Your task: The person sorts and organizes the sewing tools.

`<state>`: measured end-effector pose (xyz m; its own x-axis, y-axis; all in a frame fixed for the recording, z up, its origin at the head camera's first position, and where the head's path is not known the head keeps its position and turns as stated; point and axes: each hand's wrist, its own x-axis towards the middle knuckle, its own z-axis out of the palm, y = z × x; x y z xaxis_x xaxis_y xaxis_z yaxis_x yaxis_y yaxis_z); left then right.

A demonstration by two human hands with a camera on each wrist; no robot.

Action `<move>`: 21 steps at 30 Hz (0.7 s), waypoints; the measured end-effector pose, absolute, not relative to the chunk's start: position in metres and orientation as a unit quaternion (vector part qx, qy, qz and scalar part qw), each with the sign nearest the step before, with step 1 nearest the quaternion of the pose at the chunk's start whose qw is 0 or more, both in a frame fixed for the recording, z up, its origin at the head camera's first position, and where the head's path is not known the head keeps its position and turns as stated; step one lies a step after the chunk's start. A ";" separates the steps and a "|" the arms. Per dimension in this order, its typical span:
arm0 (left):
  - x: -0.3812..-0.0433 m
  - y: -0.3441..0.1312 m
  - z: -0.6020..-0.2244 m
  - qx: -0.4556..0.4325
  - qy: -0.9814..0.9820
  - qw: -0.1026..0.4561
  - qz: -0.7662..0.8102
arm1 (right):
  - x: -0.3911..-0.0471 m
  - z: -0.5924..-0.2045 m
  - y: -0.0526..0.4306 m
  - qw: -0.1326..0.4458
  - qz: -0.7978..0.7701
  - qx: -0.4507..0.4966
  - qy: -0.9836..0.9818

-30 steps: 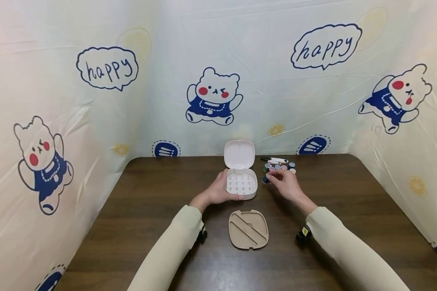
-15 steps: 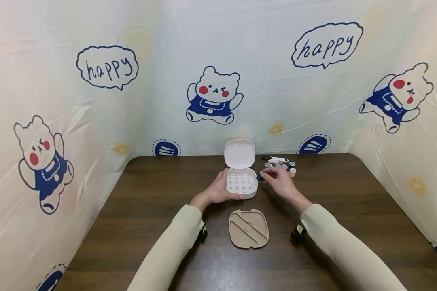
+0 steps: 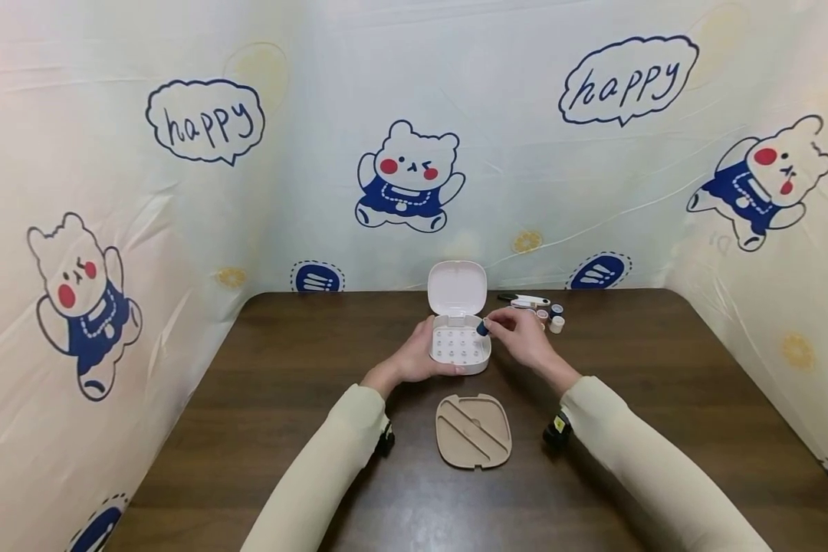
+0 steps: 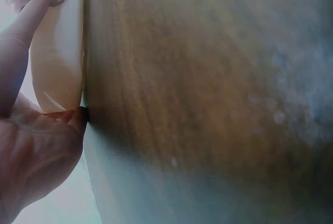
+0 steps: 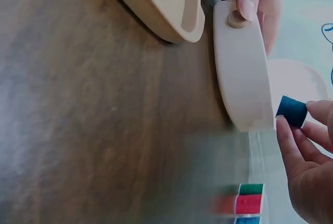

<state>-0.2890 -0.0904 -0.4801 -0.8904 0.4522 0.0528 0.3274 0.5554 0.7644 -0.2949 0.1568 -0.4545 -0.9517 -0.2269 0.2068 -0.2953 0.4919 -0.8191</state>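
A white sewing box [image 3: 461,346] stands on the table with its lid [image 3: 457,287] raised. Rows of small pegs line its inside. My left hand [image 3: 417,356] grips the box from its left side, the thumb along the front by a round button [image 5: 238,20]. Between the thumb and fingers of my right hand [image 3: 524,336] is a dark blue thread spool [image 5: 293,111], tilted over the right part of the box. Several other thread spools [image 3: 556,325] stand to the right, partly hidden by my right hand; green and red ones [image 5: 248,203] show in the right wrist view.
A beige tray insert [image 3: 473,432] with diagonal grooves lies on the dark wooden table [image 3: 283,399] in front of the box. Behind the spools is a white and black tool [image 3: 524,300]. A printed curtain [image 3: 303,169] hangs around the table's back and sides.
My right hand has carried the blue spool leftward, from beside the other spools to over the box. The left hand keeps its grip on the box.
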 end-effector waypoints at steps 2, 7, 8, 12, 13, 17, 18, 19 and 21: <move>-0.289 -0.090 -0.480 0.224 0.877 0.073 0.418 | -0.298 -0.454 0.154 0.035 0.463 0.161 -0.871; -0.289 -0.089 -0.479 0.228 0.877 0.071 0.418 | -0.305 -0.453 0.147 0.033 0.444 0.184 -0.876; -0.289 -0.089 -0.479 0.229 0.877 0.071 0.415 | -0.306 -0.453 0.146 0.034 0.443 0.188 -0.876; -0.290 -0.089 -0.478 0.230 0.880 0.073 0.409 | -0.310 -0.451 0.140 0.039 0.432 0.206 -0.877; -0.290 -0.089 -0.479 0.230 0.881 0.074 0.407 | -0.311 -0.451 0.138 0.039 0.430 0.210 -0.877; -0.291 -0.090 -0.481 0.229 0.882 0.075 0.406 | -0.316 -0.452 0.134 0.040 0.408 0.227 -0.883; -0.290 -0.090 -0.481 0.228 0.881 0.076 0.406 | -0.317 -0.452 0.133 0.041 0.401 0.235 -0.884; -0.290 -0.090 -0.481 0.228 0.881 0.077 0.407 | -0.319 -0.452 0.132 0.042 0.394 0.242 -0.886; -0.290 -0.091 -0.481 0.227 0.881 0.078 0.408 | -0.320 -0.450 0.129 0.046 0.380 0.259 -0.887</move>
